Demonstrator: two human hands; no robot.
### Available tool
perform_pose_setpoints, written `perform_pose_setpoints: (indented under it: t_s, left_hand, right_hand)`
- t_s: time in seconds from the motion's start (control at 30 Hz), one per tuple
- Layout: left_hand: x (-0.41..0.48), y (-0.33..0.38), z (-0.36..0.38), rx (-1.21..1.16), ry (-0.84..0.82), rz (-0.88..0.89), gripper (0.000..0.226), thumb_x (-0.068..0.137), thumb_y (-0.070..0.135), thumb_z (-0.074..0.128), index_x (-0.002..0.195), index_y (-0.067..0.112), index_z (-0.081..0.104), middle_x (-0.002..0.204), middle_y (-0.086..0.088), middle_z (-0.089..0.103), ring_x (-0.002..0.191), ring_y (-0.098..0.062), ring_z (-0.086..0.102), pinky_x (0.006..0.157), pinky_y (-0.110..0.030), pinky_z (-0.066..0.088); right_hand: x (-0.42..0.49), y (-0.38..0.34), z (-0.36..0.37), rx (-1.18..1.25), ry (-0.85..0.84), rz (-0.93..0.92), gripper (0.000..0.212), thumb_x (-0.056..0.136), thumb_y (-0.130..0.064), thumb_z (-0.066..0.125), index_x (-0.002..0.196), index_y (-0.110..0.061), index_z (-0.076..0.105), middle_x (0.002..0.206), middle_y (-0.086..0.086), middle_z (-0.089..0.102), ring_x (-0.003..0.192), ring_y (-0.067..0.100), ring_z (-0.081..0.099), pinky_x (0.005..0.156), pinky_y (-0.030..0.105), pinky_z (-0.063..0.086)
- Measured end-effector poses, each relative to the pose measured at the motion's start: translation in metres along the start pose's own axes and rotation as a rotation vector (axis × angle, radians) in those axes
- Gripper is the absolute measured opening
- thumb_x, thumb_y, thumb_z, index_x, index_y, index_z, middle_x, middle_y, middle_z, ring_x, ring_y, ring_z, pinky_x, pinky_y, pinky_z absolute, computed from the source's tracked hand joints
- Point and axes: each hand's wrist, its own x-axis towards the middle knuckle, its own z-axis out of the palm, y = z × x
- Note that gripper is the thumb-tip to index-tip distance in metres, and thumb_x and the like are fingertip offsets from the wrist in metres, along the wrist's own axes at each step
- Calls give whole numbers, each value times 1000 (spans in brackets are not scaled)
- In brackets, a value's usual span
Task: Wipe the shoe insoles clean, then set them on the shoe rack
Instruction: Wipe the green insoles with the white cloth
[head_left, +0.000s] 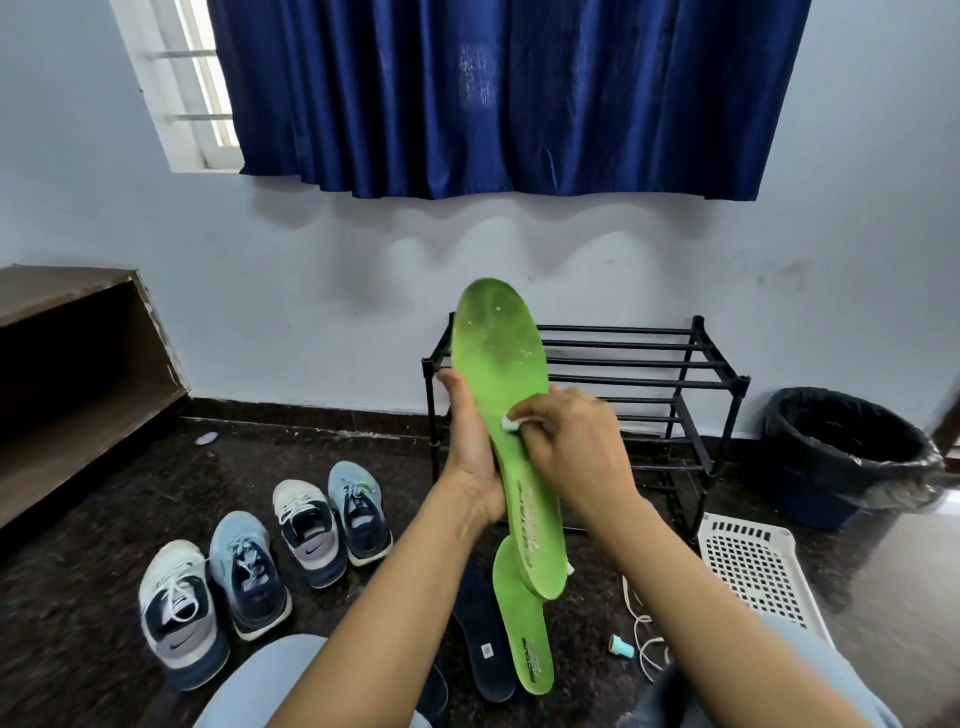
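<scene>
A green insole (498, 374) stands upright in front of me, toe end up. My left hand (470, 452) grips it from behind at its left edge. My right hand (571, 447) pinches a small white wad (510, 422) and presses it against the insole's middle. On the floor below lie a second green insole (522, 629) and a dark navy insole (480, 639). The black metal shoe rack (675, 374) stands against the wall behind the held insole, its shelves bare.
Several sneakers (260, 566) sit in a row on the dark floor at left. A black lined bin (847, 441) and a white perforated basket (753, 566) are at right. A small teal bottle (621, 647) and a white cord (644, 634) lie near my right knee. A wooden shelf (72, 374) is far left.
</scene>
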Motion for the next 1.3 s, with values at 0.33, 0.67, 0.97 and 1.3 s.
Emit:
perform_pose_setpoints:
  t_s: [0.33, 0.67, 0.97, 1.3]
  left_hand:
    - [-1, 8, -2, 91, -70, -86, 102, 73, 90, 8, 99, 16, 73, 94, -13, 70, 84, -26, 68, 75, -35, 55]
    - [13, 28, -29, -2, -77, -101, 109, 78, 86, 2, 117, 5, 64, 111, -17, 67, 90, -31, 62, 78, -36, 51]
    - [-9, -1, -10, 71, -150, -253, 52, 83, 62, 49, 73, 16, 72, 74, -7, 66, 70, -20, 63, 66, -30, 47]
    - [-1, 35, -30, 155, 0, -205, 46, 87, 57, 44, 78, 15, 61, 78, -7, 56, 68, -21, 56, 60, -27, 45]
  right_hand:
    - [5, -7, 3, 42, 122, -1, 25, 69, 2, 66, 82, -18, 76, 78, 1, 73, 76, 27, 62, 72, 18, 35]
    - [-12, -25, 13, 269, 1, -17, 15, 73, -14, 71, 81, -25, 76, 72, -7, 67, 68, 8, 58, 69, 25, 47]
    - [16, -23, 9, 146, 304, -18, 17, 70, -4, 66, 80, -15, 75, 77, -1, 72, 73, 22, 64, 73, 17, 39]
    - [-2, -38, 23, 301, 68, 11, 18, 71, -4, 69, 80, -18, 76, 70, -2, 70, 66, 19, 62, 70, 32, 50]
